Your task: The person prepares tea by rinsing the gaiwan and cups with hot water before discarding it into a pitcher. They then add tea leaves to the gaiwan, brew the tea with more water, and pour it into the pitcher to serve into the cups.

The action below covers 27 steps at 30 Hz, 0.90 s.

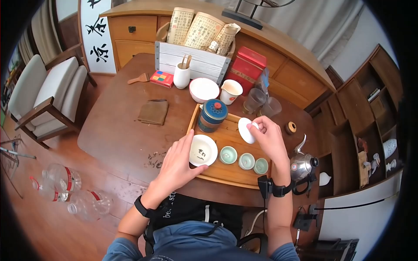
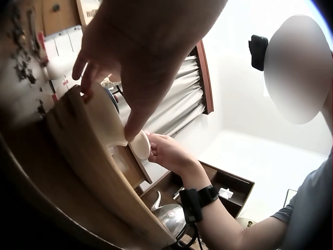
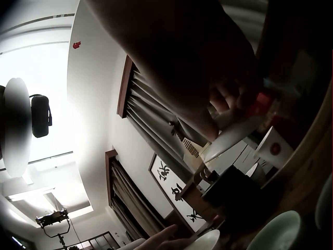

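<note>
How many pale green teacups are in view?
3, in a row on the wooden tea tray: the left cup nearest the white gaiwan bowl, the middle cup, and the right cup nearest the steel kettle. None looks hidden.

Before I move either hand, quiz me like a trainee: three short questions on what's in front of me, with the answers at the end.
1. How many green cups stand on the wooden tray?
2. True or false: the right hand holds the kettle.
3. Pick one: the bits inside the white bowl at the left hand are A) red, B) dark, C) bright green.

Key:
1. Three.
2. False; it holds a white lid.
3. B.
</note>
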{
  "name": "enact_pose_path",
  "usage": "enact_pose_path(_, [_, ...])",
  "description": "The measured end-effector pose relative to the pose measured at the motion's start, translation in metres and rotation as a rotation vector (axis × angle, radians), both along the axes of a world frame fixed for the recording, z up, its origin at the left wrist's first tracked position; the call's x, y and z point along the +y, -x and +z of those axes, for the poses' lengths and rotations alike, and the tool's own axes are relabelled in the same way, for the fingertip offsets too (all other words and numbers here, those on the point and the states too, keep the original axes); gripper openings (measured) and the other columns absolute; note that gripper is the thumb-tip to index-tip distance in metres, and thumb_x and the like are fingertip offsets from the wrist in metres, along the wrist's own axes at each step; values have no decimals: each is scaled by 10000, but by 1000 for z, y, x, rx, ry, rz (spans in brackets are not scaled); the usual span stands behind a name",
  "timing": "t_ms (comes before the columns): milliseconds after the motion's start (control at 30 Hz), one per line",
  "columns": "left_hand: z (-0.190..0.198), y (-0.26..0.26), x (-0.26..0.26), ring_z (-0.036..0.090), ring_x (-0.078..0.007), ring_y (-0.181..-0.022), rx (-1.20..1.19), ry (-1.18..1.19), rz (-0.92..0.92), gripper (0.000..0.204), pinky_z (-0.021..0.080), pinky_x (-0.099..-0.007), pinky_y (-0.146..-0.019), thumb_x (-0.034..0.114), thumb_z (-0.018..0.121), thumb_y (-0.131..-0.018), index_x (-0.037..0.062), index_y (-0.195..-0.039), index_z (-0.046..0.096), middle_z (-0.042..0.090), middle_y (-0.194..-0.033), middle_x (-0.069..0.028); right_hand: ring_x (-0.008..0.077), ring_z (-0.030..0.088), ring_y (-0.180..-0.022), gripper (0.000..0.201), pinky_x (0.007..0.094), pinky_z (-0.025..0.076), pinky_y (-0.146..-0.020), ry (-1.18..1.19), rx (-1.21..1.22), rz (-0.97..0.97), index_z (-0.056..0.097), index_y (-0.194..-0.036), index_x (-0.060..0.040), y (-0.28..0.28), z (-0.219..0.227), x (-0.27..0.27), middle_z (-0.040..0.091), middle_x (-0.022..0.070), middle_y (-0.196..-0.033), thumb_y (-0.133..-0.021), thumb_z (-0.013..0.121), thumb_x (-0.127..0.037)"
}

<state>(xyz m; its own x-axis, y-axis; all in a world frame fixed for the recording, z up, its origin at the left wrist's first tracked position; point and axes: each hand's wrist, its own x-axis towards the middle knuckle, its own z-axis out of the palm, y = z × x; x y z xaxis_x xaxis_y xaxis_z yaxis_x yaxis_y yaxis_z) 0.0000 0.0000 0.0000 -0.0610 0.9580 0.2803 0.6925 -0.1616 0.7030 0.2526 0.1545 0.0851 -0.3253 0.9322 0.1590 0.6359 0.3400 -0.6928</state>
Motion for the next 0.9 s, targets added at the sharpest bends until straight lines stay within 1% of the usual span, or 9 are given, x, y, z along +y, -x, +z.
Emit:
enact_pose_path(67, [-1, 0, -1, 547, -436, -1325, 15, -4, 2, 1139, 443, -488, -1137, 295, 938, -769, -45, -1637, 284, 548, -1486, -252, 111, 538, -682, 284, 303, 456, -636, -8, -60, -17, 705, -1014, 26, -1, 0, 0, 598, 31, -727, -926, 809, -223])
enact_pose_path(167, [0, 2, -2, 544, -431, -1340, 43, -17, -11, 1124, 443, -485, -1140, 289, 933, -775, -36, -1638, 290, 541, -1496, -249, 221, 649, -703, 306, 368, 510, -677, -88, -206, -30, 709, -1050, 9, -4, -12, 6, 668, 108, -761, -908, 810, -243])
enact_pose_path(267, [2, 6, -3, 540, -421, -1355, 57, -20, -52, 1102, 442, -480, -1145, 279, 926, -783, -27, -1638, 300, 537, -1509, -242, 367, 715, -827, 325, 449, 545, -763, -156, -337, -25, 702, -1076, -3, -12, -31, 14, 718, 199, -854, -893, 798, -254])
enact_pose_path(367, [3, 10, -4, 539, -414, -1363, 52, -10, -74, 1083, 442, -475, -1148, 270, 921, -789, -19, -1637, 313, 530, -1526, -235, 422, 718, -936, 343, 485, 546, -825, -141, -377, 0, 688, -1082, 5, -21, -49, 23, 740, 240, -946, -889, 790, -260])
enact_pose_path(467, [5, 12, -5, 539, -412, -1366, 43, 11, -79, 1072, 444, -473, -1149, 266, 919, -791, -17, -1635, 322, 525, -1539, -233, 423, 718, -980, 352, 486, 548, -849, -39, -428, -23, 685, -1075, 10, -23, -53, 23, 742, 260, -999, -885, 793, -266])
enact_pose_path(567, [6, 11, -4, 539, -412, -1366, 40, 13, -79, 1066, 445, -474, -1149, 265, 918, -793, -17, -1634, 327, 525, -1541, -235, 433, 721, -1003, 370, 495, 552, -865, -6, -509, -23, 691, -1100, 9, -23, -54, 24, 748, 267, -1033, -894, 793, -281])
enact_pose_path(667, [6, 11, -5, 541, -412, -1364, 52, 3, -77, 1061, 447, -474, -1147, 265, 916, -795, -19, -1632, 330, 529, -1537, -235, 459, 711, -1030, 346, 538, 549, -903, 63, -542, -41, 700, -1107, -24, -19, -48, 20, 752, 271, -1027, -912, 774, -300])
enact_pose_path(900, [5, 11, -4, 545, -412, -1358, 52, 3, -75, 1053, 452, -470, -1142, 264, 916, -797, -25, -1626, 335, 535, -1527, -237, 455, 713, -1035, 355, 543, 549, -898, 60, -552, -33, 695, -1126, -35, -20, -53, 22, 754, 262, -1042, -914, 777, -309])
